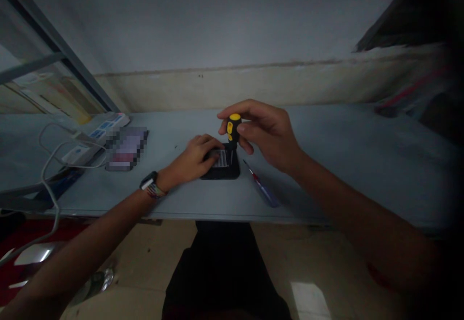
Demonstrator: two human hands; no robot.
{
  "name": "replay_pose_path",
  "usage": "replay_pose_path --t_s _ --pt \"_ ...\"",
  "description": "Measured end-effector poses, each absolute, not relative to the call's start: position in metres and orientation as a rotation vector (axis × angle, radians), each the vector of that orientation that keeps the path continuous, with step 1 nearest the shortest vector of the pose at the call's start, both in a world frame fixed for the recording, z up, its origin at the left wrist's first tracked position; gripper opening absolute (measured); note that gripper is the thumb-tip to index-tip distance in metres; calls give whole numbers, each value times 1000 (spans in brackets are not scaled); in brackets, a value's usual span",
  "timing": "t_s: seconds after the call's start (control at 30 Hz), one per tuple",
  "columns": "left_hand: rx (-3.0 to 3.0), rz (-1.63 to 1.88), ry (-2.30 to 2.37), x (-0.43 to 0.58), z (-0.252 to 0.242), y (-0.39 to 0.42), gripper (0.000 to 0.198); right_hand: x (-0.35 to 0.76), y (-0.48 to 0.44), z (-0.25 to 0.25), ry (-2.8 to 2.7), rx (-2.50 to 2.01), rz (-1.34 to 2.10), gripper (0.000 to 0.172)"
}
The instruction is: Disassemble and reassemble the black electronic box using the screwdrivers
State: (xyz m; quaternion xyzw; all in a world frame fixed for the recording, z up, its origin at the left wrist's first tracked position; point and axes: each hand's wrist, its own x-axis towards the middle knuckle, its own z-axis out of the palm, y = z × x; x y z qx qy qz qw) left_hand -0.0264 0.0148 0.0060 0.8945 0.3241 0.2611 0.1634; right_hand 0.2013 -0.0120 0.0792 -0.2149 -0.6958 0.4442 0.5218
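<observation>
A stubby screwdriver (234, 127) with a black and yellow handle stands upright between the fingers of my right hand (268, 131). Its lower end meets the right part of a flat black device (221, 172) with a pale printed label; the exact contact point is too dark to make out. My left hand (197, 158) rests on the device's left side, thumb and fingers pressing its top and edge. Just right of the device, a second screwdriver (264, 188) with a translucent purplish handle lies on the table, its tip pointing toward the device.
On the left of the blue-grey table (174, 199) lie a phone (127, 148) with its screen blurred out and a white power strip (96, 136) with a looping cable (45, 175). A metal frame (65, 44) rises there. The wall (224, 25) borders the far edge.
</observation>
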Motion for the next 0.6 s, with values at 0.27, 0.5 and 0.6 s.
replay_pose_path --t_s 0.27,0.5,0.6 --pt "2531 737 735 5 -6 50 22 210 -10 59 -1675 -537 1045 21" --pt "2517 767 659 8 -13 58 19 215 -13 54 -1643 -616 1065 24" --pt "2406 807 629 7 -15 58 16 214 -15 52 -1672 -610 1086 22"
